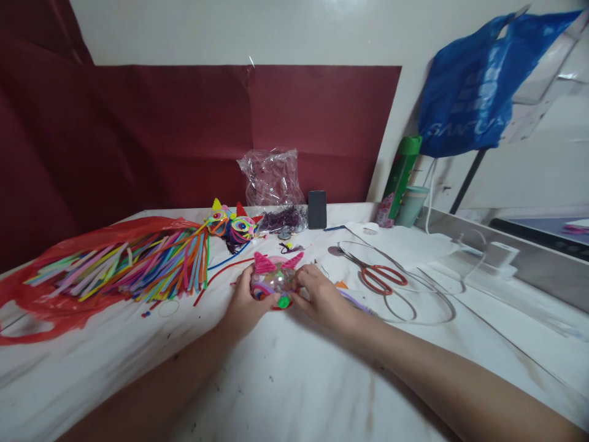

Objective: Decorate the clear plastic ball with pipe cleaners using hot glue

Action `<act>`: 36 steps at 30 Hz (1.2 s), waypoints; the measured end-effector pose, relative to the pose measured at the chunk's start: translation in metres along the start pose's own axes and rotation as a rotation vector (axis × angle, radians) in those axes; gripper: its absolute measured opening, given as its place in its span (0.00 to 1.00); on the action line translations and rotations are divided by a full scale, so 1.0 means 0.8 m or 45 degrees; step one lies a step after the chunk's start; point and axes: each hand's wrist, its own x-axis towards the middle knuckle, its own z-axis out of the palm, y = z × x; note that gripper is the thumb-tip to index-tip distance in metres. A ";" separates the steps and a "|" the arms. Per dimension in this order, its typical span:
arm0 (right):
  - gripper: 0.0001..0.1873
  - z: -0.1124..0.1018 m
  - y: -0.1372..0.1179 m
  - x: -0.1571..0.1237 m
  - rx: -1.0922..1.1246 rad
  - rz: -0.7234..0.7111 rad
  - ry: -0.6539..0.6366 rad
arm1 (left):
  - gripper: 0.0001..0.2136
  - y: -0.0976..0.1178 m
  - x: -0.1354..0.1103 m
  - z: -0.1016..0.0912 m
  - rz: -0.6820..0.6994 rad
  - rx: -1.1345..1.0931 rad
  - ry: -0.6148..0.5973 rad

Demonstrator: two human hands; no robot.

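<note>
Between my two hands is a clear round ball ornament [278, 281] with pink pipe-cleaner ears and a green round piece at its lower front. My left hand [243, 301] grips its left side, thumb along the front. On the right side, my right hand [319, 298] closes on it with thumb and fingers. A purple pipe cleaner [355, 302] sticks out beyond my right hand; its near end is hidden. Two finished-looking animal-faced ornaments, one with yellow ears [218, 220] and one with red ears [243, 228], lie farther back.
Left, many coloured pipe cleaners [138, 264] lie on a red plastic bag [50, 319]. Orange-handled scissors [380, 277] and a looped cable [444, 294] are at the right. Behind stand a dark phone [317, 210], clear plastic packaging [271, 178], a green spray can [401, 175] and a cup [411, 205].
</note>
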 end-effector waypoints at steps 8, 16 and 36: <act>0.24 0.006 -0.002 0.001 0.065 0.337 0.048 | 0.35 -0.001 0.001 0.000 -0.013 -0.025 -0.006; 0.20 0.005 -0.013 0.005 0.207 0.548 -0.055 | 0.35 0.005 -0.007 0.003 0.021 0.012 -0.022; 0.30 0.015 0.006 0.010 0.498 0.872 -0.011 | 0.43 0.010 -0.004 0.007 -0.186 -0.278 -0.162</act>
